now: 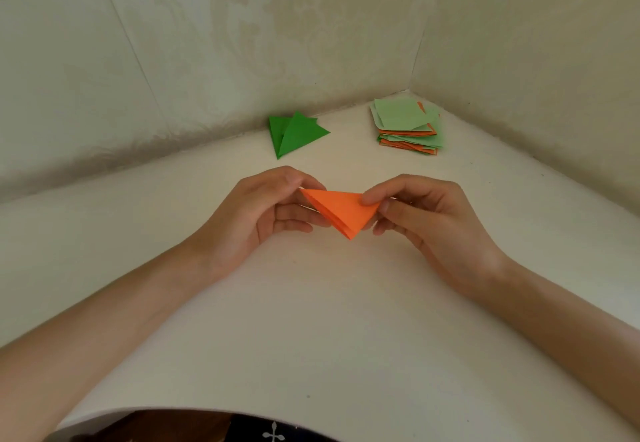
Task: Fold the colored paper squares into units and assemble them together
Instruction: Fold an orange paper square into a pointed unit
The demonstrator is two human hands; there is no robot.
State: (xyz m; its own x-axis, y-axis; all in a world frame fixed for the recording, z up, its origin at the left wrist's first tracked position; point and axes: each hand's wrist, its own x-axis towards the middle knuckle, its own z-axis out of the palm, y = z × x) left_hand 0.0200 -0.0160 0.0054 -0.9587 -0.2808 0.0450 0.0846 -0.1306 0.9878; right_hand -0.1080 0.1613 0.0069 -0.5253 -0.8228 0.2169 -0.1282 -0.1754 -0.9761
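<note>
Home interior, room corner. Walls covered in pale cream wallpaper (207,43) with faded damask pattern, vertical seams visible, corner join at right rear. Plain white table (329,303) pushed tight into that corner. Hobby-craft setup on top: untidy stack (407,126) of light green and orange paper squares near the corner, green folded units (294,135) by the back wall. Soft, dim lighting, domestic look.

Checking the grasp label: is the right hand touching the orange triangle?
Touching. The head view shows the right hand pinching the right corner of the orange triangle between thumb and fingers.
</note>
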